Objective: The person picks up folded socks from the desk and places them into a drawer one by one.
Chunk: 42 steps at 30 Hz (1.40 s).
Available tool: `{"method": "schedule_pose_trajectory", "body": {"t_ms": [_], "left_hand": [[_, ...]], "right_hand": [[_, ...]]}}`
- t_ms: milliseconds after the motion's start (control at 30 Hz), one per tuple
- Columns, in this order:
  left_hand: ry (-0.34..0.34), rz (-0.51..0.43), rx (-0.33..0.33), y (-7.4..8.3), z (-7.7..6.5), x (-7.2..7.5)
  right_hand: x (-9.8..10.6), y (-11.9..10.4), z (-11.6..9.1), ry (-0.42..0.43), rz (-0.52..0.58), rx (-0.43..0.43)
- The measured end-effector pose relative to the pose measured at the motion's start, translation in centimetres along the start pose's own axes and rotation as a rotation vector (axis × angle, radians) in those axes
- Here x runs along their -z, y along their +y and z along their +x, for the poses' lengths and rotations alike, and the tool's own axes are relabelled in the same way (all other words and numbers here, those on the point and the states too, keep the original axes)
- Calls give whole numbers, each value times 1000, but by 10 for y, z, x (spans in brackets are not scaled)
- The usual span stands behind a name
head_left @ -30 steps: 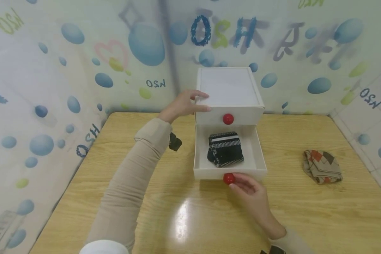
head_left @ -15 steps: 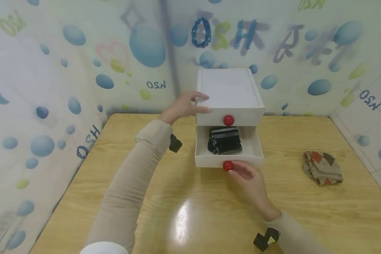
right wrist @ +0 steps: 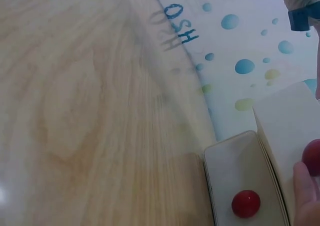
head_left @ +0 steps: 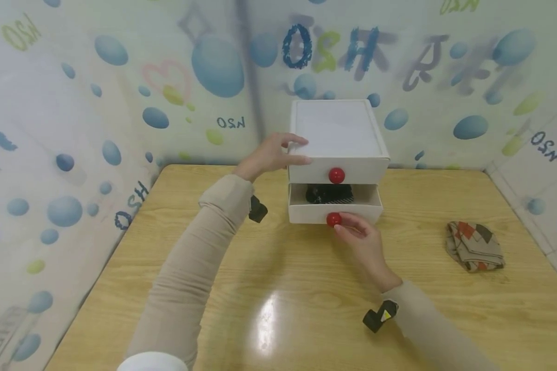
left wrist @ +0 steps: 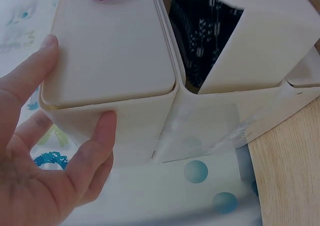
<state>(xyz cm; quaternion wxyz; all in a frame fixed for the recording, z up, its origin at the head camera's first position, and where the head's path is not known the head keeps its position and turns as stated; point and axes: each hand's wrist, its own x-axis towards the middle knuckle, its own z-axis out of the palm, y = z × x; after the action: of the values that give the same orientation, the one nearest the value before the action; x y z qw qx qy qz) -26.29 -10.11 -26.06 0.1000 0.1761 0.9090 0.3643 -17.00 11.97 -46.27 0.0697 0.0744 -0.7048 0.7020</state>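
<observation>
A white drawer box (head_left: 339,129) with red ball knobs stands against the back wall. My left hand (head_left: 276,152) grips its upper left corner, one finger on top and the thumb at the front edge; other fingers lie against the side in the left wrist view. My right hand (head_left: 359,239) pinches the red knob (head_left: 333,219) of the drawer (head_left: 301,214) below the top one. That drawer is partly pulled out. Inside it lies a folded black sock (head_left: 329,194) with pale stitching, its back part hidden under the upper drawer.
A folded beige argyle sock (head_left: 475,246) lies on the wooden table (head_left: 241,288), right of the box. Another drawer front with a red knob (right wrist: 245,204) sits flush below the pulled-out one. Patterned walls (head_left: 167,77) rise behind and on both sides.
My right hand has pushed the drawer steadily inward by its knob, and less of the black sock shows. The left hand has stayed at the corner of the box.
</observation>
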Motion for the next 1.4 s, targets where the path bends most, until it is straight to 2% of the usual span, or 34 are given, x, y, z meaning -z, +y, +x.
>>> {"method": "schedule_pose_trajectory", "body": {"t_ms": [67,167,300,400,600,800,933,1067,1167,1267,1400], "left_hand": [[-2,4,1,0,1,0],[-7,5,-1,1,0,-1],[-13,-10,2,1,-1,0],[-13,-29,4,0,-1,1],[-12,-57,23,-1,0,1],[-14,-37,25,-1,0,1],[-19,-37,22,-1,1,2],[-25,-40,21,-1,1,2],[-25,-26,24,-1,1,3],[-25,-12,20,0,1,3],[-24,5,0,0,1,3]], "right_hand": [[-1,-2,4,2,-16,8],[-7,-30,6,-6,-58,-12],[-10,-44,16,-20,-91,-41],[-7,-28,29,-28,-70,-53],[-1,27,59,3,17,-78],[-1,39,68,58,-20,-81],[0,25,64,17,-15,-97],[-2,-17,49,-54,-75,-82],[-3,-42,39,-84,-174,-69],[1,-45,34,-100,-218,-97],[2,-35,34,-88,-221,-140]]}}
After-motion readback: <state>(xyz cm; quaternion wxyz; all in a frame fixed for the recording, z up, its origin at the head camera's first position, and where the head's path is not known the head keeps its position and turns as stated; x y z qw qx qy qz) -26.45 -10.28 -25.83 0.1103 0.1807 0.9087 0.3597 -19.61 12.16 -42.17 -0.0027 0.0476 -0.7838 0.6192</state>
